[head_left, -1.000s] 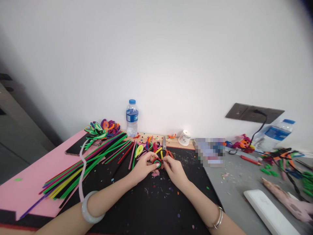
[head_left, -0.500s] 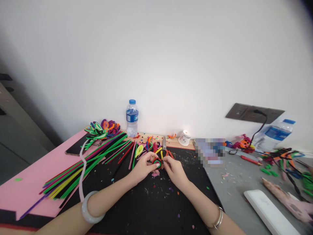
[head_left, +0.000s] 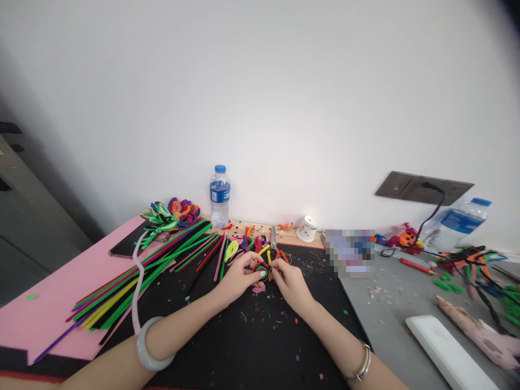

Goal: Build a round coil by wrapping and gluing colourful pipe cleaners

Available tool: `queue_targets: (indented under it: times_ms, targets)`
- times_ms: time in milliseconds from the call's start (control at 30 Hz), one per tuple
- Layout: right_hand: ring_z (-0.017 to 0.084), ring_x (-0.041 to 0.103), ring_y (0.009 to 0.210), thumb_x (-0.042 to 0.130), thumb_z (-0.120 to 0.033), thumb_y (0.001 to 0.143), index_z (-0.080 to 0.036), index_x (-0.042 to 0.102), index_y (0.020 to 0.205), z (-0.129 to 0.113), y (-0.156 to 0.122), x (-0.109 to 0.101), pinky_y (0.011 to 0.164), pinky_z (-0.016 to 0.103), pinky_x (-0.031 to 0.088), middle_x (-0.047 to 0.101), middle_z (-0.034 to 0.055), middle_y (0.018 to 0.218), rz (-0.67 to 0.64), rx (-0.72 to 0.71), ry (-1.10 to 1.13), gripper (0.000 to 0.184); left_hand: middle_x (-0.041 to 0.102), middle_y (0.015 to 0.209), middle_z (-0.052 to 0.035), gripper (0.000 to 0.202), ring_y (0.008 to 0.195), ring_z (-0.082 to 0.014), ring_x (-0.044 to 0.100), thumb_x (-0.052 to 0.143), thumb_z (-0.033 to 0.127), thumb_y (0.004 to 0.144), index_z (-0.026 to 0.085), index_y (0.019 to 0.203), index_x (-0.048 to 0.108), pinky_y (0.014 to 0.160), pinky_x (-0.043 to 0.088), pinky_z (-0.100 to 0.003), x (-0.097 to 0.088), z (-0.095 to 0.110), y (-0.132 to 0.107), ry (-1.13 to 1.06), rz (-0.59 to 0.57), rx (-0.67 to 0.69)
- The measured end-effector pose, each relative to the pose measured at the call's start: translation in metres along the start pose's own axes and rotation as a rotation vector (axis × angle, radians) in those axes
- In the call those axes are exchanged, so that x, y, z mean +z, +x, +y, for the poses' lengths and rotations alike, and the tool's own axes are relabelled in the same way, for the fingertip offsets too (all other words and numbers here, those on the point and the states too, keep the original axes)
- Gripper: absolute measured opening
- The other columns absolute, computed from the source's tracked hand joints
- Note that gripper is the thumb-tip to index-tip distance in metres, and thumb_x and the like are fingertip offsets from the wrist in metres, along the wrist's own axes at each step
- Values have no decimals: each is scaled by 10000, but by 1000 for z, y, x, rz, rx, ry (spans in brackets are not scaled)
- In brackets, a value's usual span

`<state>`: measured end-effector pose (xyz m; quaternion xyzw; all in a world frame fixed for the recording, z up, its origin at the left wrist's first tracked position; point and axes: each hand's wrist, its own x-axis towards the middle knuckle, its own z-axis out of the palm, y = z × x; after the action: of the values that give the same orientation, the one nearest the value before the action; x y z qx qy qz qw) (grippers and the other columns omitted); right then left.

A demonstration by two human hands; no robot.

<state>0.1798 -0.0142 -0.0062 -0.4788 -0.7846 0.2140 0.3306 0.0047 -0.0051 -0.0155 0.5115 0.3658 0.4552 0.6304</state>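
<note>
Between my hands, above the black mat (head_left: 252, 341), is a small coil of red, green and black pipe cleaner (head_left: 262, 269). My left hand (head_left: 244, 273) is closed around its left side, with the thumb across its front. The fingertips of my right hand (head_left: 287, 276) pinch at its right edge; a dark bit shows there, too small to make out. A pink fuzzy piece (head_left: 258, 289) lies on the mat just below the coil. Yellow pipe-cleaner pieces (head_left: 268, 256) and scissors (head_left: 273, 237) lie beyond my hands.
Loose long pipe cleaners (head_left: 150, 276) spread across the left over a pink sheet (head_left: 44, 303) and a phone (head_left: 125, 245). A water bottle (head_left: 220, 197) and paper cup (head_left: 306, 229) stand by the wall. To the right lie a white power strip (head_left: 447, 352) and a pink pencil case (head_left: 475, 330).
Almost nothing differs. Both hands stay at the coil in the same grip, and the view has shifted very slightly.
</note>
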Motion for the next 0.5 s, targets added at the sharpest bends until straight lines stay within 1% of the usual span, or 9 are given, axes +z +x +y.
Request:
queue_targets:
  times_ms: [200, 500]
  targets:
    - [167, 621, 619, 420, -152, 885, -216, 575, 855, -2, 0, -1, 614, 234, 441, 641, 0, 679, -2, 2, -1, 171, 555, 686, 66, 305, 536, -139, 657, 730, 298, 692, 189, 915, 554, 524, 507, -252, 1, 0, -1, 3, 2, 2]
    - [158, 617, 613, 412, -153, 889, -208, 573, 863, -1, 0, -1, 612, 228, 443, 640, 0, 683, -3, -1, 1, 172, 476, 705, 87, 346, 535, -120, 656, 727, 269, 695, 204, 1001, 578, 548, 528, -257, 0, -1, -1, 0, 10, 13]
